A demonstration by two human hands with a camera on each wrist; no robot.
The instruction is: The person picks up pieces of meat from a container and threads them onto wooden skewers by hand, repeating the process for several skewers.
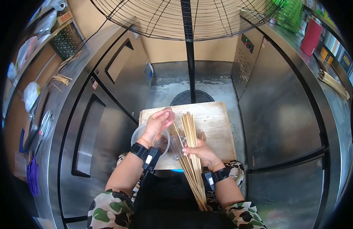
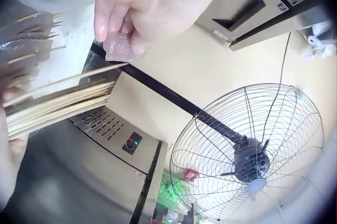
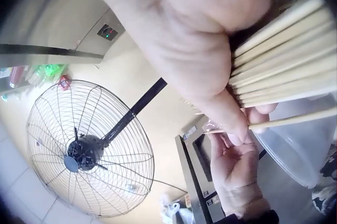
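My left hand (image 1: 156,124) pinches a pinkish, translucent, jelly-like slice (image 2: 120,48) between thumb and fingers, above the wooden board (image 1: 216,129). In my right hand (image 1: 204,152) is a thick bundle of bamboo skewers (image 1: 190,133), gripped partway along. One single skewer (image 2: 79,78) stands apart from the bundle, its tip right at the slice in the left wrist view. A clear plastic bowl (image 1: 136,134) sits at the board's left, below my left hand. Translucent pieces on skewers (image 2: 29,50) lie on the board, partly hidden behind the bundle.
A wire-caged fan (image 1: 188,38) stands beyond the board on a black pole. Steel cabinets (image 1: 283,99) flank both sides. On the left counter lie loose sticks (image 1: 62,79) and a whisk (image 1: 44,124); on the right, another stick bundle (image 1: 333,84) and a red flask (image 1: 311,37).
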